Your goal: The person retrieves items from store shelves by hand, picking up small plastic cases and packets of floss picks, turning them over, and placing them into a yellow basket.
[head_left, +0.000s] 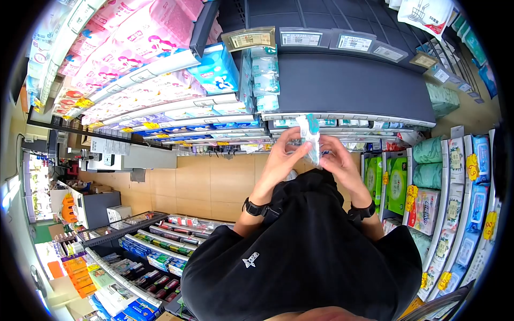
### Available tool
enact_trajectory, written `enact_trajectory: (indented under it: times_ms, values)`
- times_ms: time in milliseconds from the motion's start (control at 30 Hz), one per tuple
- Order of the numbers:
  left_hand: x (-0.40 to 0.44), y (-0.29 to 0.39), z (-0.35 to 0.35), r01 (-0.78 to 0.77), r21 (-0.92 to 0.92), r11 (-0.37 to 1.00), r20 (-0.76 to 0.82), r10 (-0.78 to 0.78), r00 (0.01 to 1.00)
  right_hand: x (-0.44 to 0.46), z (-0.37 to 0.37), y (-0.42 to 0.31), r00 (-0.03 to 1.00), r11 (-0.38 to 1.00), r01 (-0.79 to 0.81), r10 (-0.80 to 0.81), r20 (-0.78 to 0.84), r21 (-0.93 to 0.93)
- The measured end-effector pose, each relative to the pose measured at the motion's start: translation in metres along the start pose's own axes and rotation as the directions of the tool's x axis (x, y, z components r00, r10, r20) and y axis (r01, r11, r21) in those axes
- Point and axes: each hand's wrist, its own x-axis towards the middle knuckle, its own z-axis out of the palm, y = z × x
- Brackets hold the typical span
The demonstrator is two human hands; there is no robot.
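In front of my chest, a small white and teal plastic packet (309, 138) is held upright between both hands. My left hand (281, 160) pinches it from the left, its thumb lying across the front. Curled fingers of my right hand (341, 159) grip the packet's lower right edge. Its printing is too small to read. Similar teal and white packs (265, 80) stand in a row on the shelf just beyond my hands. A dark grey shelf board (348, 88) lies beside that row.
Pink packages (150, 40) and a blue pack (216, 69) fill the shelves at upper left. Price tags (301, 39) line the upper rail. Green packs (396, 184) and blue wipes packs (476, 206) stand to the right. A low rack (155, 241) is at lower left, near the tiled floor (209, 182).
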Motion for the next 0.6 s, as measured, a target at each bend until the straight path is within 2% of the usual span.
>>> enact_trajectory:
  times_ms: [33,167,333,433,500,600]
  values:
    - [0.000,-0.001,0.002,-0.008,-0.035,0.999,-0.056,0.006,0.998,-0.002,-0.001,-0.002,0.999,0.997,-0.006,0.009,-0.045,0.078]
    - [-0.002,0.010,0.003,-0.059,-0.062,0.996,-0.096,0.053,0.994,-0.009,-0.014,-0.003,0.986,0.992,-0.026,0.046,-0.162,0.124]
    - [-0.004,0.017,0.015,-0.092,-0.104,0.990,-0.049,0.088,0.995,-0.020,-0.029,0.003,0.964,0.987,0.000,0.043,-0.263,0.158]
    - [-0.004,0.016,0.028,-0.068,-0.139,0.988,0.008,0.070,0.998,-0.035,-0.038,-0.001,0.948,0.983,0.001,0.057,-0.314,0.182]
    - [0.000,0.007,0.035,0.049,-0.147,0.988,0.116,-0.032,0.993,-0.049,-0.044,-0.004,0.938,0.981,0.015,0.052,-0.342,0.192]
    - [0.001,-0.001,0.052,0.062,-0.100,0.993,0.237,-0.037,0.971,-0.075,-0.055,-0.007,0.919,0.980,0.034,0.046,-0.392,0.194]
